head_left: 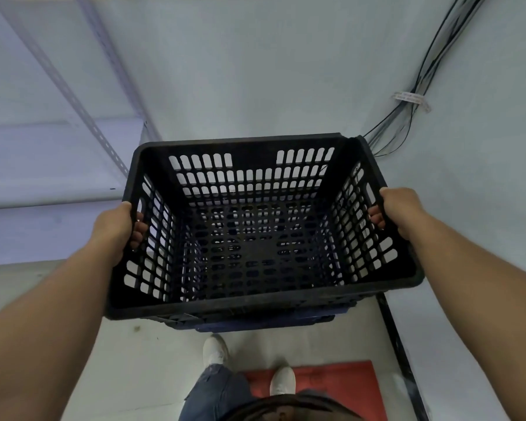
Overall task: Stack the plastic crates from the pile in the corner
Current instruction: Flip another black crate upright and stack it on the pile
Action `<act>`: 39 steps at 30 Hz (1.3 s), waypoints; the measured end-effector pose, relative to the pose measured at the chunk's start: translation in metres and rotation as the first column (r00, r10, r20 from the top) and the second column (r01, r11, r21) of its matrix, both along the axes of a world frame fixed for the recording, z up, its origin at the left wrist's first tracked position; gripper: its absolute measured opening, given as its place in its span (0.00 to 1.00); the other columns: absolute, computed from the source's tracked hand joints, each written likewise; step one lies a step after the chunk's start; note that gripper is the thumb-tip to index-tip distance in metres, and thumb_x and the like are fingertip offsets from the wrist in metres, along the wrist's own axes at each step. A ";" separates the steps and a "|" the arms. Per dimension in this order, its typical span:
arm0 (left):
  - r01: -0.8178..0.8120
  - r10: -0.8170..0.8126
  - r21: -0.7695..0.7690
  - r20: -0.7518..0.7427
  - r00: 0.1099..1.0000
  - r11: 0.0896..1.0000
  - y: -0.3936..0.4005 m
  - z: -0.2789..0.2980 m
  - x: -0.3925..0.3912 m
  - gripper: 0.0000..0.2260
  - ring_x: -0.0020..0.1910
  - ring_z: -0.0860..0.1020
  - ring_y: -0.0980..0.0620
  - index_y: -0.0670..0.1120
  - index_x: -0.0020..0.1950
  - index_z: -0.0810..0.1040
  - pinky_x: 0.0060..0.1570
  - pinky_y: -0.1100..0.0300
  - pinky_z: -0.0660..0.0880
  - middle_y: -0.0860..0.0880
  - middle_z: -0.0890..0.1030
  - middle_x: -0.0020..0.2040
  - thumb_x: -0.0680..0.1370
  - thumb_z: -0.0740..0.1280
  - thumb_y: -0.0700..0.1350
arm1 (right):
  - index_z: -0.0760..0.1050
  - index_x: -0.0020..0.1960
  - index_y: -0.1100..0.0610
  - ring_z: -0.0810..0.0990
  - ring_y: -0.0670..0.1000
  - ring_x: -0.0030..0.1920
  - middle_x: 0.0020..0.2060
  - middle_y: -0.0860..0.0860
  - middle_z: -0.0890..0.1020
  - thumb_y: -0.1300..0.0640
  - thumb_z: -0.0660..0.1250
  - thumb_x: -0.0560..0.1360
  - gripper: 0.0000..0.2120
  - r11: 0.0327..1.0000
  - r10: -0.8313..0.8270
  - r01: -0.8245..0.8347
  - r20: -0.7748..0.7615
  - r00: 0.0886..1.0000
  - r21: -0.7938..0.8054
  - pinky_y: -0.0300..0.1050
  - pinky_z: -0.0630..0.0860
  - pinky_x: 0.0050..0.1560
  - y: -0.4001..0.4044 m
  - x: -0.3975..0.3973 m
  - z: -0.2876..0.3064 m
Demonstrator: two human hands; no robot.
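Note:
A black slotted plastic crate (pixel 249 296) fills the middle of the view, open side up and empty. My left hand (pixel 116 229) grips its left rim, fingers curled through the wall slots. My right hand (pixel 398 211) grips the right rim the same way. Directly under the crate, blue crate edges (pixel 264 325) peek out below its near side, with more showing through the bottom grid. Whether the black crate rests on them or hangs just above them I cannot tell.
A pale wall corner lies ahead. A white metal shelf unit (pixel 58 165) stands at the left. Black cables (pixel 413 95) run down the wall at the right. A red mat (pixel 340 387) lies under my white shoes (pixel 214 350). A dark rail (pixel 398 344) runs along the right.

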State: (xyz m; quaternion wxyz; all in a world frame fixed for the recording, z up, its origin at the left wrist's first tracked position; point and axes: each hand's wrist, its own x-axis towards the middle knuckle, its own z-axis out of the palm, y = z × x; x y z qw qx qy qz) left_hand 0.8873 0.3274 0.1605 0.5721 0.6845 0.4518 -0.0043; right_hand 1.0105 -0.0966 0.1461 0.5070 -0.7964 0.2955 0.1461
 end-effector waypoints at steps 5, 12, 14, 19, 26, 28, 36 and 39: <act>0.027 -0.027 0.010 0.009 1.000 1.000 0.001 0.002 -0.003 0.16 0.28 0.65 0.50 0.42 0.41 0.72 0.29 0.58 0.61 0.45 0.72 0.33 0.80 0.52 0.49 | 0.70 0.61 0.69 0.72 0.54 0.27 0.33 0.59 0.76 0.54 0.54 0.81 0.19 1.000 -0.008 0.008 -0.003 1.000 0.025 0.44 0.67 0.28 -0.003 -0.012 0.000; 0.028 -0.027 0.025 -0.025 0.999 0.999 0.002 0.001 0.000 0.16 0.27 0.65 0.50 0.42 0.43 0.72 0.27 0.59 0.62 0.44 0.73 0.34 0.80 0.51 0.50 | 0.70 0.63 0.66 0.72 0.54 0.27 0.33 0.58 0.77 0.54 0.54 0.81 0.19 0.999 -0.032 0.032 -0.009 0.999 0.034 0.44 0.67 0.26 -0.004 -0.010 -0.003; 0.024 -0.023 0.031 -0.040 0.999 0.999 0.004 -0.002 0.000 0.17 0.27 0.66 0.50 0.42 0.42 0.72 0.25 0.59 0.63 0.45 0.74 0.34 0.80 0.51 0.51 | 0.71 0.60 0.66 0.74 0.53 0.23 0.33 0.58 0.77 0.54 0.54 0.81 0.17 0.999 -0.034 0.034 -0.002 0.999 0.039 0.42 0.67 0.24 -0.005 -0.010 -0.004; 0.006 -0.005 0.034 -0.036 0.999 0.999 0.006 -0.010 -0.001 0.16 0.25 0.65 0.51 0.43 0.41 0.72 0.24 0.60 0.62 0.46 0.73 0.32 0.79 0.51 0.51 | 0.71 0.56 0.62 0.73 0.50 0.19 0.32 0.57 0.77 0.55 0.54 0.80 0.13 0.999 -0.052 0.051 0.030 0.998 0.016 0.38 0.66 0.20 -0.005 -0.010 -0.007; -0.042 0.043 0.066 -0.008 0.999 0.997 -0.002 -0.009 -0.001 0.14 0.26 0.64 0.50 0.42 0.40 0.72 0.28 0.58 0.60 0.46 0.71 0.31 0.77 0.53 0.49 | 0.71 0.49 0.61 0.72 0.55 0.26 0.33 0.58 0.77 0.56 0.54 0.79 0.11 0.998 -0.065 0.066 0.057 0.996 -0.019 0.43 0.65 0.25 -0.003 -0.009 -0.008; -0.055 0.057 0.072 -0.022 0.998 0.996 -0.002 -0.009 0.000 0.13 0.26 0.64 0.50 0.42 0.40 0.72 0.28 0.58 0.60 0.46 0.71 0.31 0.76 0.53 0.49 | 0.72 0.49 0.61 0.72 0.55 0.26 0.33 0.58 0.78 0.56 0.54 0.79 0.11 0.998 -0.057 0.060 0.072 0.996 -0.034 0.42 0.65 0.25 -0.002 -0.009 -0.010; -0.051 0.057 0.142 -0.042 0.997 0.989 0.005 -0.017 0.001 0.14 0.25 0.66 0.47 0.42 0.38 0.73 0.27 0.58 0.63 0.45 0.73 0.29 0.74 0.54 0.49 | 0.73 0.49 0.61 0.74 0.55 0.28 0.35 0.58 0.80 0.54 0.53 0.80 0.14 0.986 -0.014 0.029 0.091 0.996 -0.162 0.44 0.69 0.29 0.000 -0.010 -0.013; -0.044 0.050 0.144 -0.038 0.998 0.989 0.002 -0.015 -0.001 0.14 0.25 0.67 0.47 0.41 0.39 0.73 0.26 0.58 0.63 0.44 0.73 0.30 0.74 0.53 0.49 | 0.75 0.49 0.64 0.78 0.57 0.30 0.36 0.59 0.81 0.55 0.52 0.80 0.16 0.962 0.050 -0.027 0.077 0.996 -0.271 0.49 0.77 0.38 0.001 -0.012 -0.011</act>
